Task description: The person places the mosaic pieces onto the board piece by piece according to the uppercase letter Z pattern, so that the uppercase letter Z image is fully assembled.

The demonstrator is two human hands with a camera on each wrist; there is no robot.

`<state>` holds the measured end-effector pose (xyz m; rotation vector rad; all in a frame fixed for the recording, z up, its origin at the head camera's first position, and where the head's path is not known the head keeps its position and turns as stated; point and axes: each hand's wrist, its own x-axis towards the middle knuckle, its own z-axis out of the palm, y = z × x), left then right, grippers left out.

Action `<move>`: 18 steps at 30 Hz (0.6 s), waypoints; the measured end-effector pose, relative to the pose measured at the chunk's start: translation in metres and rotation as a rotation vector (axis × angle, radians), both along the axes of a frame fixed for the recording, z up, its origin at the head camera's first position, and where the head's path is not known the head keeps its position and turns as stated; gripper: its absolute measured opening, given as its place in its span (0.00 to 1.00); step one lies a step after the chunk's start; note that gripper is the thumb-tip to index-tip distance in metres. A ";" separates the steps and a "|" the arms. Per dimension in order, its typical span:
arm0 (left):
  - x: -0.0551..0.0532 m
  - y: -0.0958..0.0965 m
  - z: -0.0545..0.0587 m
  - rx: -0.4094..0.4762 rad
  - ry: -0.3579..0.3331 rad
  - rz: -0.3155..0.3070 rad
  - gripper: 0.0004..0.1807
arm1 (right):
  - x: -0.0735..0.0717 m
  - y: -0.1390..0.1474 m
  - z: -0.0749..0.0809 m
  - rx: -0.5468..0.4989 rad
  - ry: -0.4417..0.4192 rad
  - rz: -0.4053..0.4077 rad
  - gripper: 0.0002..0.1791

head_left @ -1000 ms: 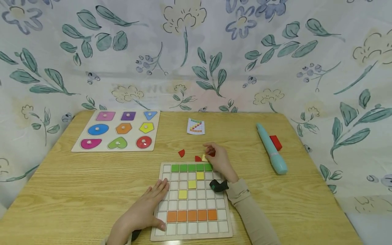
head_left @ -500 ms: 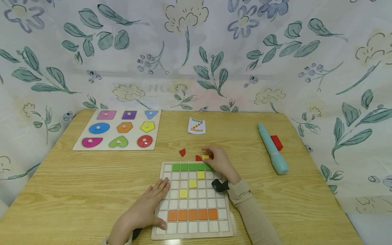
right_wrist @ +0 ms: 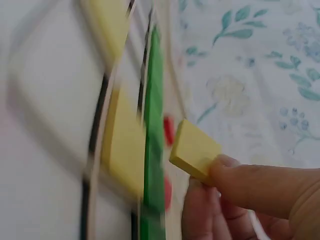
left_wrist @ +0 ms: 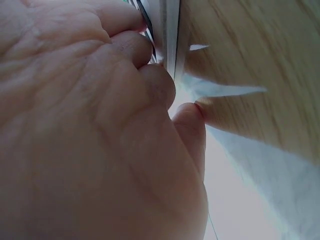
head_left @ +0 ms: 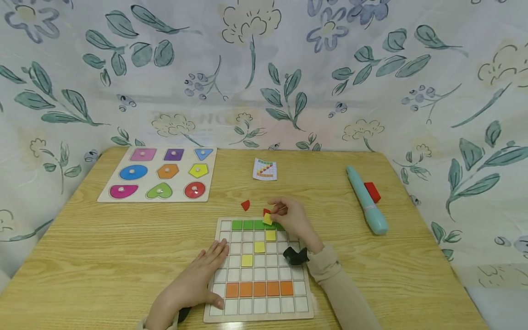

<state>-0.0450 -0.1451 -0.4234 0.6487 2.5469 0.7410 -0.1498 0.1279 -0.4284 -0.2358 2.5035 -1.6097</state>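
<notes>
My right hand (head_left: 293,219) pinches a yellow square tile (right_wrist: 194,149) between thumb and fingers, over the far edge of the wooden grid board (head_left: 260,316). Flat on the board's left edge rests my left hand (head_left: 194,279), fingers spread and thumb on the near-left squares. Green tiles (head_left: 248,225) fill most of the far row, partly hidden by the right hand. Three yellow tiles (head_left: 259,247) run in a diagonal below them, and several orange tiles (head_left: 259,289) line a near row. A red quarter-circle piece (head_left: 245,205) lies beyond the board; another red piece (head_left: 266,212) shows behind the held tile.
A small pattern card (head_left: 265,169) lies at the table's far middle. To the left is a knobbed shape puzzle (head_left: 186,160) with coloured pieces. On the right a turquoise pen-like stick (head_left: 366,201) lies beside a red block (head_left: 373,192). A floral cloth (head_left: 231,101) hangs behind the table.
My right hand has lifted the yellow tile from the table beyond the board and carried it slightly left and nearer, over the green row. My left hand stays in place.
</notes>
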 end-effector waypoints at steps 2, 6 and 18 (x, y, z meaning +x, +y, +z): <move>0.000 0.000 0.000 -0.002 -0.003 0.003 0.69 | 0.005 -0.006 0.000 -0.067 -0.065 0.083 0.19; 0.000 0.001 0.000 -0.002 -0.007 0.008 0.69 | 0.020 -0.023 0.001 -0.114 -0.166 0.248 0.20; 0.000 -0.002 0.001 0.028 0.013 -0.004 0.68 | 0.064 -0.070 0.010 0.133 -0.077 0.434 0.14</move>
